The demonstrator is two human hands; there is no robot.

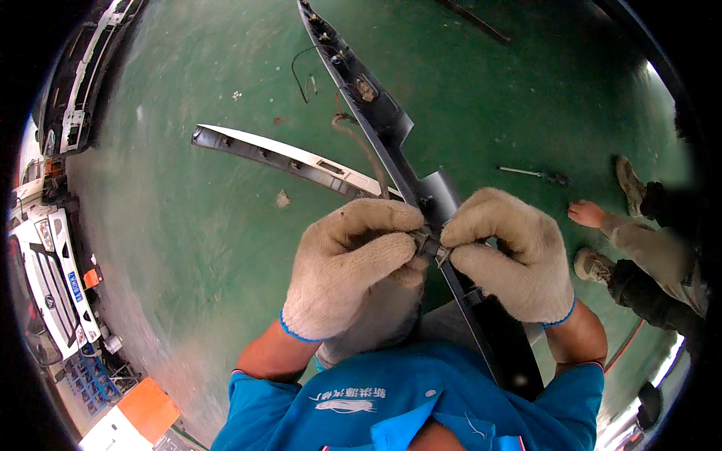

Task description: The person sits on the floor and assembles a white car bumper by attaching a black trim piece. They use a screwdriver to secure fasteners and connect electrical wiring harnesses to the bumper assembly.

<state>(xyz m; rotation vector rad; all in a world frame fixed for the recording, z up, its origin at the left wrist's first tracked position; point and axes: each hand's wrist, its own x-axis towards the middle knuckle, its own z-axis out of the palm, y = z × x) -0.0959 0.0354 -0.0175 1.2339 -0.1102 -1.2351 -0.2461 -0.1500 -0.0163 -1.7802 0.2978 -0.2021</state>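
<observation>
Both of my hands wear cream knitted gloves with blue cuffs and meet in front of my body. Between them is a small dark fitting (pixel 427 243), perhaps a wire connector; the fingertips hide much of it. My left hand (pixel 338 263) pinches its left end. On the right end, the thumb and forefinger of my right hand (pixel 515 259) are closed. Below the hands runs a long black vehicle trim panel (pixel 387 124), from the far top of the view down across my lap. Its hollow inner side shows mounts and wiring.
On the green floor lie a white trim strip (pixel 301 156) beyond my left hand, a brown cable (pixel 366 146) and a screwdriver (pixel 526 173) to the right. Someone crouches at the right, a hand (pixel 587 213) near the floor. A white truck front (pixel 49 282) stands far left.
</observation>
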